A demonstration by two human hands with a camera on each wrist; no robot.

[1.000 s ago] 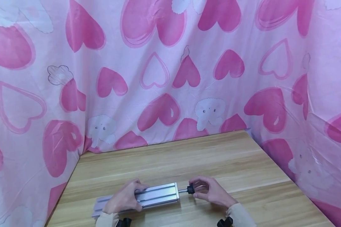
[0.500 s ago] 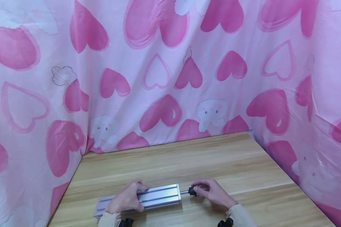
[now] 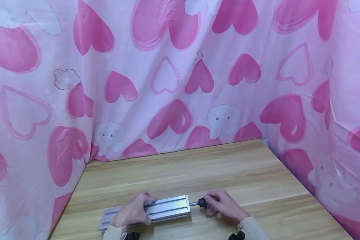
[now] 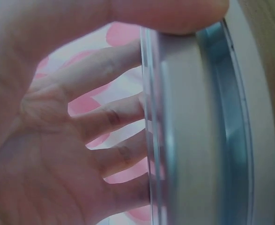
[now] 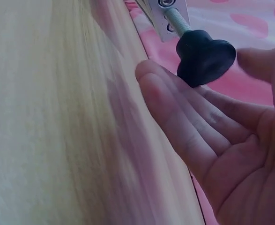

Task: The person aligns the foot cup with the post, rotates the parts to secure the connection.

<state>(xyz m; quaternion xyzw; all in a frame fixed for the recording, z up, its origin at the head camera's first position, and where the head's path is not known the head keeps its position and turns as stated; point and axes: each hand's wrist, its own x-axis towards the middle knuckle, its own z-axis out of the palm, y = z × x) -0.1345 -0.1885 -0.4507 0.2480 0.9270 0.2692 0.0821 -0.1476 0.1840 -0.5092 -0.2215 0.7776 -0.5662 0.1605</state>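
A silver aluminium profile (image 3: pixel 168 207) lies on the wooden table, slightly angled. My left hand (image 3: pixel 132 210) grips it across the middle, thumb on the near side and fingers on the far side. In the left wrist view the fingers (image 4: pixel 111 117) reach along the profile's wall (image 4: pixel 193 122). From the end plate at its right end sticks a threaded rod (image 5: pixel 177 21) with a black levelling foot (image 5: pixel 204 58). My right hand (image 3: pixel 223 205) pinches this foot at its rim, the thumb on one side and the fingers beneath in the right wrist view.
The wooden table (image 3: pixel 228 166) has light and dark grain. A pink curtain with hearts (image 3: pixel 168 120) hangs along its back and both sides. Pale sleeves and black wrist mounts (image 3: pixel 237 235) sit at the front edge of view.
The right hand's fingers have shifted round the levelling foot, from spread at its rim to closer together. The left hand keeps its hold, and the profile stays in place while the head view shifts slightly.
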